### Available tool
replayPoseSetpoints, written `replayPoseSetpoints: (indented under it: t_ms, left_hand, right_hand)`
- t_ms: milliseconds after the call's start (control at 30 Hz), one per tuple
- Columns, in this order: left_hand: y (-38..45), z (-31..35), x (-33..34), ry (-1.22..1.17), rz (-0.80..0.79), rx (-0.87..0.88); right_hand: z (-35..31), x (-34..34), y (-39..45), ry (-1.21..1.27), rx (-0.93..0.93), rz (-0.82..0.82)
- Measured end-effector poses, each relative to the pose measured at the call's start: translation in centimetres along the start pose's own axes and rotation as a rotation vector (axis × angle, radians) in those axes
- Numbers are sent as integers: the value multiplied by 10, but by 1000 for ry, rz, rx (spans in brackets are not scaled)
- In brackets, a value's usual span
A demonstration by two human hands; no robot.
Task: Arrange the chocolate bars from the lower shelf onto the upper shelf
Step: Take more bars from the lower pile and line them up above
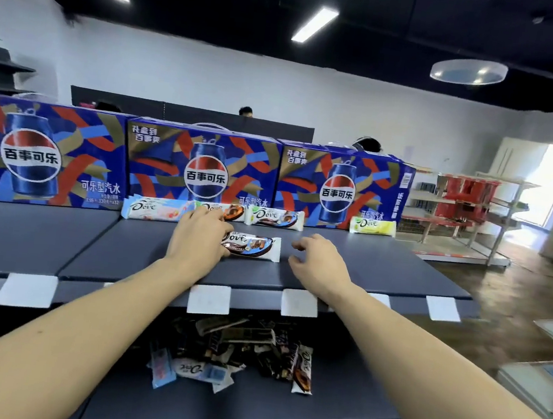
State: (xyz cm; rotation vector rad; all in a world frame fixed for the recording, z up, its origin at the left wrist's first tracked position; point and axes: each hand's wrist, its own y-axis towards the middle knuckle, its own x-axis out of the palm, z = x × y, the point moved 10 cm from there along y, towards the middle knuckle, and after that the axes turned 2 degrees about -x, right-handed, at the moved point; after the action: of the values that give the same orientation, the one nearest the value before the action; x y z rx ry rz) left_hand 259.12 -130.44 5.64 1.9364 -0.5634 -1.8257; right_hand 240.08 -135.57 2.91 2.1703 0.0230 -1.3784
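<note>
A white and brown Dove chocolate bar (255,247) lies on the dark upper shelf (398,275). My left hand (197,238) grips its left end. My right hand (317,260) hovers just right of the bar with loosely curled fingers, holding nothing. Behind, several Dove bars stand in a row against the boxes: a pale blue one (156,208), an orange one (231,212), a blue-brown one (276,218) and a yellow one (373,226). On the lower shelf (245,409) lies a loose pile of chocolate bars (238,349).
Three blue Pepsi cartons (204,166) line the back of the upper shelf. White price tags (209,299) hang on its front edge. To the right stand a low rack with red goods (465,203) and an open floor; people are behind the cartons.
</note>
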Motion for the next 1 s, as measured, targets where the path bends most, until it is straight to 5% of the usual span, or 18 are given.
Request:
replayPoseSetpoints:
  t_ms: [300,1000]
  left_hand:
    - [8,43,13,-33,-52,-97]
    - [129,44,99,-50,-143,-122]
  right_hand:
    - [45,-5,-12,48,-14,-3]
    - [84,16,112,37,-7,-16]
